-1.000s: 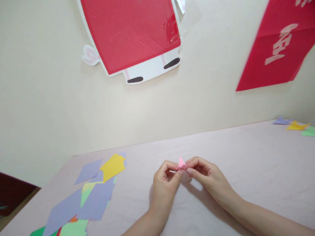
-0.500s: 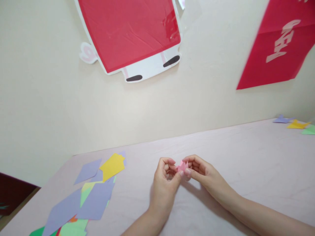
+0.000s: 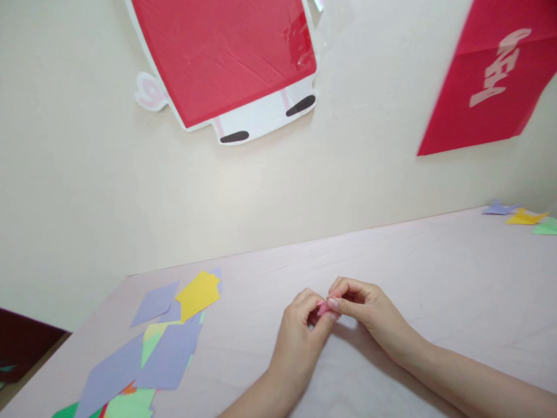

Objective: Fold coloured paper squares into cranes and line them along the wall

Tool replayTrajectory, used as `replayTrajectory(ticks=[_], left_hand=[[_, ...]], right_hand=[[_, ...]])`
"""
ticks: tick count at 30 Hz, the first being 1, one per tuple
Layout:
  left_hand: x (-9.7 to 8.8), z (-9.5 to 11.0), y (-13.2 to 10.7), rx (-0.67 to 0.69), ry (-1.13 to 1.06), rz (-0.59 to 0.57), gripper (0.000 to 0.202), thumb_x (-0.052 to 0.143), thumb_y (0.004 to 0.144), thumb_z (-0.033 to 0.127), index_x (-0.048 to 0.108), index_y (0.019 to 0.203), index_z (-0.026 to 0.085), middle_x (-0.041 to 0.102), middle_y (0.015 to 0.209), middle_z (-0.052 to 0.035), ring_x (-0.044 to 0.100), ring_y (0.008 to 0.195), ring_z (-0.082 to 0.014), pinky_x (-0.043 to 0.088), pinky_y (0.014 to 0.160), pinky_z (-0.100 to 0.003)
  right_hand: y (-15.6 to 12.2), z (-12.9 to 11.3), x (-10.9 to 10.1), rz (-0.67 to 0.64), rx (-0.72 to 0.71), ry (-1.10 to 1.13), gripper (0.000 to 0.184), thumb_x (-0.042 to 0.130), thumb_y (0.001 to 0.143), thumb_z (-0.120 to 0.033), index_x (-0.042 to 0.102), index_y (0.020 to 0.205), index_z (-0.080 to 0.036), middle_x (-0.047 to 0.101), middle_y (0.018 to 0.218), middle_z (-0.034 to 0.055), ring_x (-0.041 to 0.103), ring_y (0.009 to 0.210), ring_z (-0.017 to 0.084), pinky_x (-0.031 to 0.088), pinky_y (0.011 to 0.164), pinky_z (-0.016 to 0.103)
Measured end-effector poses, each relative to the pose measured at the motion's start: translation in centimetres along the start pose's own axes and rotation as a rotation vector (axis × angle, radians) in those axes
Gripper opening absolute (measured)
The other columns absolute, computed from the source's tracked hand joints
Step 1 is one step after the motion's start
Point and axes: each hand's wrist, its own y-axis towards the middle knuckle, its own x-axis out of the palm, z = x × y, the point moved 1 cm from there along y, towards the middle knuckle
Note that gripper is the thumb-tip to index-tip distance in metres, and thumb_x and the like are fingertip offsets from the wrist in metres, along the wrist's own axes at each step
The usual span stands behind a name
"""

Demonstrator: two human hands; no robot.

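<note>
A small piece of folded pink paper (image 3: 322,307) is held between both hands, slightly above the pale table cover. My left hand (image 3: 301,334) closes its thumb and fingers around the paper from the left. From the right, my right hand (image 3: 364,307) pinches the paper's edge between thumb and fingertips. The fingers cover most of the paper, so its full shape is hidden.
Loose sheets of coloured paper, purple (image 3: 169,355), yellow (image 3: 199,295) and green (image 3: 131,404), overlap at the left of the table (image 3: 243,360). Folded paper figures (image 3: 525,217) stand at the far right. Red posters (image 3: 230,58) hang on the wall behind.
My left hand has turned and its fingers have closed further over the pink paper. My right fingertips have drawn in to pinch its edge, and less of the paper shows.
</note>
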Motion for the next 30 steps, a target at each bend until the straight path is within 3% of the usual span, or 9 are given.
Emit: replayTrajectory(ticks=[5, 9, 14, 20, 25, 30], left_hand=[[-0.05, 0.00, -0.04, 0.007, 0.021, -0.031, 0.025, 0.064, 0.083, 0.027, 0.052, 0.062, 0.020, 0.053, 0.071, 0.0003, 0.048, 0.072, -0.0169, 0.036, 0.066, -0.026], [-0.17, -0.11, 0.14, -0.008, 0.028, -0.036, 0.025, 0.063, 0.083, 0.027, 0.052, 0.062, 0.020, 0.052, 0.071, 0.0004, 0.048, 0.071, -0.0166, 0.036, 0.065, -0.026], [-0.32, -0.10, 0.22, -0.027, 0.044, -0.023, 0.029, 0.061, 0.084, 0.029, 0.048, 0.060, 0.020, 0.047, 0.068, 0.0018, 0.043, 0.066, -0.0151, 0.032, 0.061, -0.025], [-0.21, -0.12, 0.13, -0.043, 0.032, -0.047, 0.030, 0.066, 0.078, 0.027, 0.045, 0.057, 0.020, 0.043, 0.065, 0.0035, 0.040, 0.063, -0.0134, 0.030, 0.058, -0.025], [-0.11, -0.13, 0.26, -0.046, -0.008, -0.104, 0.022, 0.066, 0.078, 0.024, 0.053, 0.060, 0.019, 0.048, 0.067, 0.0028, 0.043, 0.068, -0.0143, 0.031, 0.063, -0.026], [0.02, -0.07, 0.27, -0.055, -0.048, -0.099, 0.027, 0.065, 0.078, 0.025, 0.049, 0.057, 0.019, 0.047, 0.065, 0.0034, 0.042, 0.067, -0.0138, 0.030, 0.063, -0.026]], right_hand=[[-0.08, 0.16, -0.14, -0.003, -0.024, 0.002, 0.026, 0.075, 0.074, -0.039, 0.067, 0.062, -0.018, 0.061, 0.066, -0.0005, 0.055, 0.069, 0.017, 0.043, 0.070, 0.029], [0.26, 0.45, -0.38, -0.017, -0.023, -0.001, 0.034, 0.065, 0.084, -0.048, 0.067, 0.071, -0.017, 0.061, 0.068, 0.0004, 0.054, 0.070, 0.017, 0.043, 0.070, 0.030], [0.64, 0.81, -0.43, -0.079, -0.044, -0.044, 0.036, 0.076, 0.075, -0.050, 0.060, 0.086, -0.020, 0.057, 0.073, -0.0026, 0.053, 0.069, 0.015, 0.043, 0.066, 0.027], [0.53, 0.50, -0.44, -0.083, -0.010, -0.081, 0.035, 0.072, 0.078, -0.047, 0.058, 0.066, -0.018, 0.058, 0.064, -0.0018, 0.051, 0.065, 0.014, 0.041, 0.065, 0.027], [0.47, 0.42, -0.49, -0.021, -0.024, -0.058, 0.034, 0.074, 0.075, -0.047, 0.060, 0.064, -0.018, 0.058, 0.064, -0.0014, 0.051, 0.065, 0.015, 0.041, 0.066, 0.028], [0.42, 0.68, -0.41, 0.000, -0.016, -0.071, 0.034, 0.074, 0.076, -0.046, 0.060, 0.064, -0.018, 0.056, 0.062, -0.0022, 0.049, 0.063, 0.014, 0.039, 0.064, 0.027]])
